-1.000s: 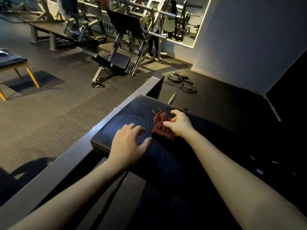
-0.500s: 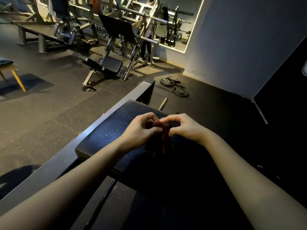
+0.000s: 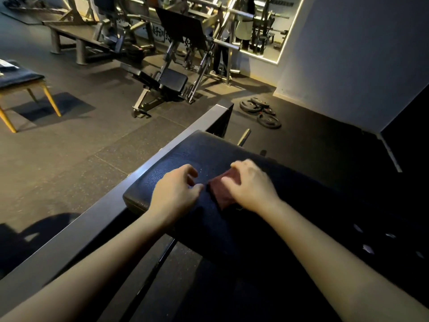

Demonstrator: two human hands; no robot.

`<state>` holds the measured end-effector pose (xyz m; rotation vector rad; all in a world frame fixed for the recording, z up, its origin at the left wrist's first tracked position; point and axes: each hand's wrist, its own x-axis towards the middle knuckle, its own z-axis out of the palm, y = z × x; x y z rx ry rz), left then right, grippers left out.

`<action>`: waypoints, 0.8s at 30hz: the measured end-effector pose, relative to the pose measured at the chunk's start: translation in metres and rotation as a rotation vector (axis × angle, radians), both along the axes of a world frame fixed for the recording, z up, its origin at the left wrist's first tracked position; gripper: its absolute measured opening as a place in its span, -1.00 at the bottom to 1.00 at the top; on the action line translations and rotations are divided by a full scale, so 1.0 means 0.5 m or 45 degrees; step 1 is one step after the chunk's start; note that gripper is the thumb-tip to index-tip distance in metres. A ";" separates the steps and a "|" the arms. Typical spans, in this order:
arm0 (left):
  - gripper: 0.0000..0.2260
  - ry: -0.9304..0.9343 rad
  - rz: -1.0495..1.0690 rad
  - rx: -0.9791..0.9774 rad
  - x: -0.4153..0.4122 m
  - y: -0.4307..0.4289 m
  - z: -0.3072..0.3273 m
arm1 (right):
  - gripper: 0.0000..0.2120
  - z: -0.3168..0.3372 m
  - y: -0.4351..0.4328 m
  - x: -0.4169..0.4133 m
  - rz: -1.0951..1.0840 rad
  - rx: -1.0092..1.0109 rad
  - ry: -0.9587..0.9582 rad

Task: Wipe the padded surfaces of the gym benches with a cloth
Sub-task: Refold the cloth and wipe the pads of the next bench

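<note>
Since half a second ago, the reddish-brown folded cloth has been lowered from between both hands and laid flat on the black textured bench pad. It is held down by the right hand, whose fingers are curled over its far edge. The left hand has been drawn just aside, loosely curled, with nothing seen in it. Under uneven pressure the cloth could be bunched rather than swept, and the pad's shadowed near part could be missed in the dim light.
</note>
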<state>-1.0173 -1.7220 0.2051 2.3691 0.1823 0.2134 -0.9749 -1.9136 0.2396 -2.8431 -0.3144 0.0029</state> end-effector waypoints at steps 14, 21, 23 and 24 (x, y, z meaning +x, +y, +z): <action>-0.73 -0.366 -0.045 0.287 -0.153 0.086 -0.110 | -0.47 -0.122 0.160 0.073 0.155 -0.044 0.002; -0.58 -0.330 -0.036 0.372 -0.184 0.099 -0.119 | -0.50 -0.128 0.144 -0.066 0.539 0.013 -0.030; -0.58 -0.320 -0.042 0.389 -0.187 0.100 -0.118 | -0.52 -0.123 0.128 -0.100 0.580 0.029 -0.045; -0.59 -0.326 -0.042 0.395 -0.187 0.100 -0.117 | -0.54 -0.122 0.121 -0.114 0.600 0.028 -0.070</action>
